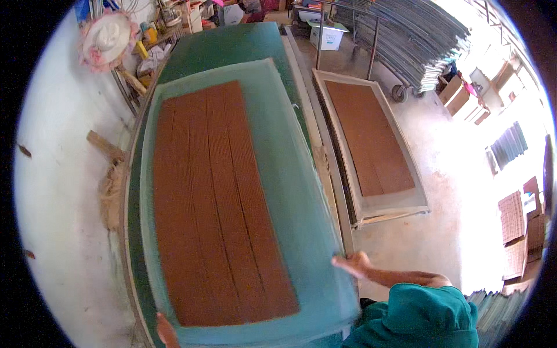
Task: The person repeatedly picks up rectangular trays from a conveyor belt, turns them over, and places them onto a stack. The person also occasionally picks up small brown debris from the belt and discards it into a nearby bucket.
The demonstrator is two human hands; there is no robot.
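Observation:
A long mesh tray [290, 174] with a pale blue-green net lies lengthwise before me on a green table [232, 46]. Several long rows of thin brown sticks [214, 203] cover its middle. My right hand [354, 264] grips the tray's near right edge, with the teal sleeve behind it. My left hand [165, 332] holds the near left corner; only part of it shows at the lower rim.
A second framed tray [394, 203] with the same brown rows rests on the concrete floor to the right. Stacked frames [418, 40] lean at the back right by a white box [328, 36]. A hat [107, 37] hangs on the left wall. Brown mats [512, 217] lie far right.

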